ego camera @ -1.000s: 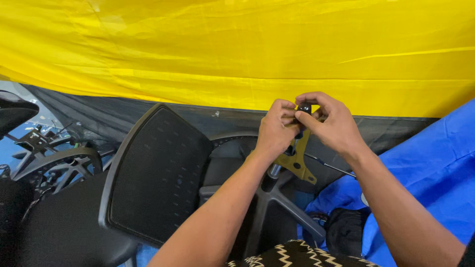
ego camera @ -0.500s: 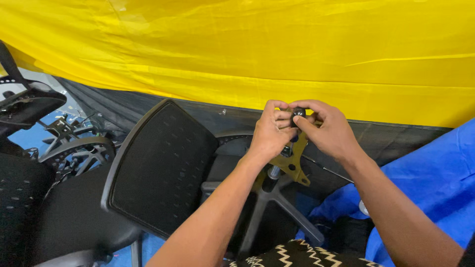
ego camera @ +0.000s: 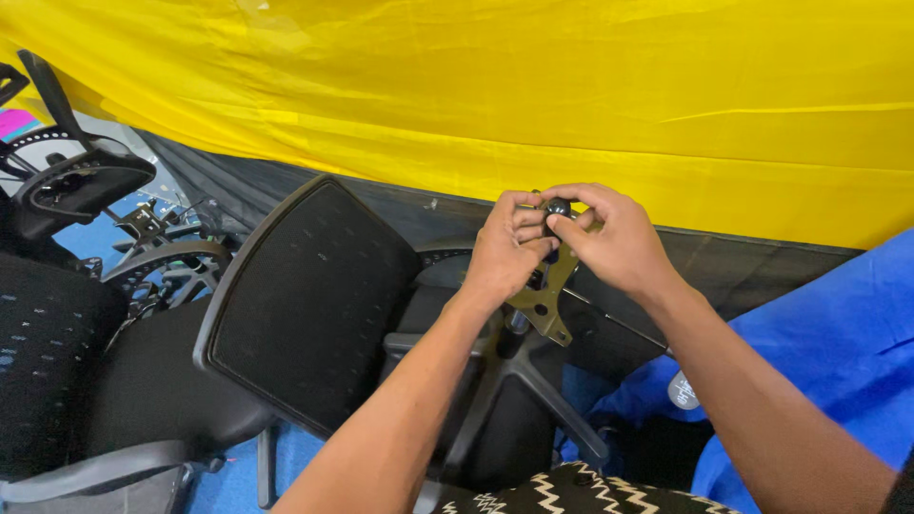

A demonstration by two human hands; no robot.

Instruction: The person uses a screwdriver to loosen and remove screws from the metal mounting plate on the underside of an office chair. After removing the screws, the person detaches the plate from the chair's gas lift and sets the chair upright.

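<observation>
My left hand (ego camera: 505, 249) and my right hand (ego camera: 609, 238) meet in front of me around a flat brass-coloured metal bracket (ego camera: 546, 303) with holes in it. The bracket hangs down below both hands. Between my fingertips sits a small black knob (ego camera: 557, 207) at the bracket's top, pinched by my right hand's thumb and fingers. My left hand grips the bracket's upper part from the left. A black mesh chair back (ego camera: 303, 297) lies tilted just left of my left forearm. Under my hands is a black star-shaped chair base (ego camera: 519, 381).
A yellow sheet (ego camera: 533, 86) hangs across the back, above a dark cloth. Blue fabric (ego camera: 819, 362) lies at the right. Black office chair parts, seats and armrests (ego camera: 76, 181) are piled at the left. A zigzag-patterned cloth (ego camera: 571, 490) covers my lap.
The view has swung left and down a little, so my hands sit lower in the picture. Both hands have stayed on the bracket and knob, with my fingers shifting slightly around the knob.
</observation>
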